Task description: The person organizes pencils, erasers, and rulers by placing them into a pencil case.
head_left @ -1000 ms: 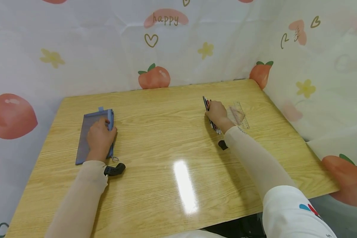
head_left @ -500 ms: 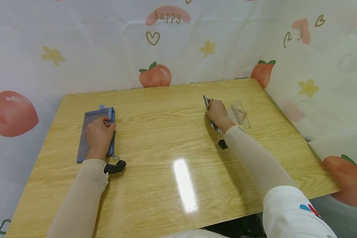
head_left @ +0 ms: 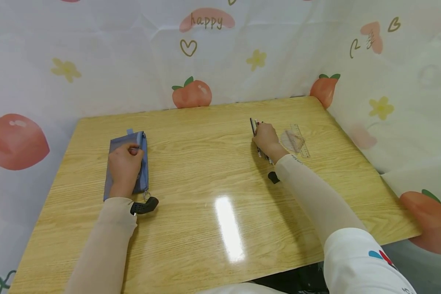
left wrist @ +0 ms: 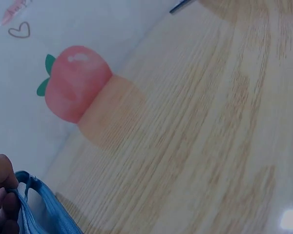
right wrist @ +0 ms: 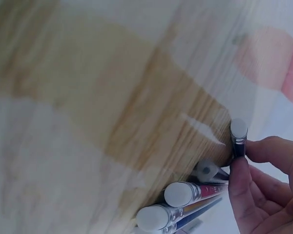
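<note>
My left hand pinches the edge of a blue mesh zip pouch on the left part of the table. In the left wrist view, the pouch shows a gap in its edge beside the fingertips. On the right, my right hand is over a bundle of pencils. The right wrist view shows thumb and finger pinching a dark pencil by its white-tipped end. Several other pencils with white ends lie close below it; the hand hides part of the bundle in the head view.
Right of the pencils lie a clear ruler and a clear rounded drawing tool, overlapping each other. The wooden table meets a printed cloth at the back and right. A metal ring hangs at the pouch's zip.
The left hand has gone from resting on the pouch with looser fingers to pinching its edge. The pouch has shifted slightly right and its edge is lifted. The right hand has barely moved.
</note>
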The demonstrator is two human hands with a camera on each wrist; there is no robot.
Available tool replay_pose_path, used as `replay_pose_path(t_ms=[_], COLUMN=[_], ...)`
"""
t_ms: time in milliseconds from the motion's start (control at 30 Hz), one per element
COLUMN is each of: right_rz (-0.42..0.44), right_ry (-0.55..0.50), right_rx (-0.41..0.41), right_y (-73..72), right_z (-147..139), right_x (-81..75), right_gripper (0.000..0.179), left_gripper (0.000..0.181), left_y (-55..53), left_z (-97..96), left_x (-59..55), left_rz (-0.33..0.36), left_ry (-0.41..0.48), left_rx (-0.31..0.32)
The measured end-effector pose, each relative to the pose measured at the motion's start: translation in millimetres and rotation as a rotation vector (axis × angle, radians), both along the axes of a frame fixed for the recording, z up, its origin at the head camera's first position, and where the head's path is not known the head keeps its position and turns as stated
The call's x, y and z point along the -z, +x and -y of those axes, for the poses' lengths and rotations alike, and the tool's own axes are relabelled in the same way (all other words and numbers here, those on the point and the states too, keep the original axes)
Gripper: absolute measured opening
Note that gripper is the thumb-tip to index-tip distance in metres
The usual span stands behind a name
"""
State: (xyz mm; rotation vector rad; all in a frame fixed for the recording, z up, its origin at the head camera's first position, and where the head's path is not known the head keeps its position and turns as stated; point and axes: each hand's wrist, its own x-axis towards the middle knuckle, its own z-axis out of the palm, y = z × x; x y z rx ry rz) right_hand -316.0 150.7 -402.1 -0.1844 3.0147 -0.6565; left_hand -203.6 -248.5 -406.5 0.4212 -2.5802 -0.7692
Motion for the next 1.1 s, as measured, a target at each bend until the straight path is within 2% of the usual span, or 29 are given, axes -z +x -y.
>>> replay_pose_path(t_ms=[67,167,367,600,833,1000,1100], right_rz=[0.006,0.004,0.027,0.072,0.265,0.369,0.415], right_ry=[0.003,-0.011,-0.120,-0.274,-0.644,-0.795,-0.883], right_rx=[-0.008,-0.018,0.012,0.039,0.088,0.140,0.174], right_y=[0.4,0.8,3.9,8.3,15.3,17.8,19.5], right_z=[-0.1,0.0,-2.8,3.9,13.7,18.1,20.2], right_x=[-0.8,-1.6,-2.5,-8.1,-12.0,-8.5,-6.3], right_gripper=[0.013,0.021,0.028,0.031,0.035,0.038,0.039], left_gripper=[0.026,0.027,0.027,0.025,0.027,0.028,0.028], left_y=[-0.4,-0.4,-4.0,-5.3,-6.4,-6.7,-6.6], left_z=[-1.2,-2.6,-10.1,-12.2,-15.9,-19.2,-20.6], left_x=[1.3,2.9,2.5,1.5,0.6,0.3,-0.5], left_rz=[0.005,0.023,0.032,0.020,0.048,0.053,0.062], left_ry=[0.019,0.059,0.177,0.255,0.411,0.467,0.533], left_rx=[-0.002,-0.002,0.006,-0.007,0.028,0.049,0.068])
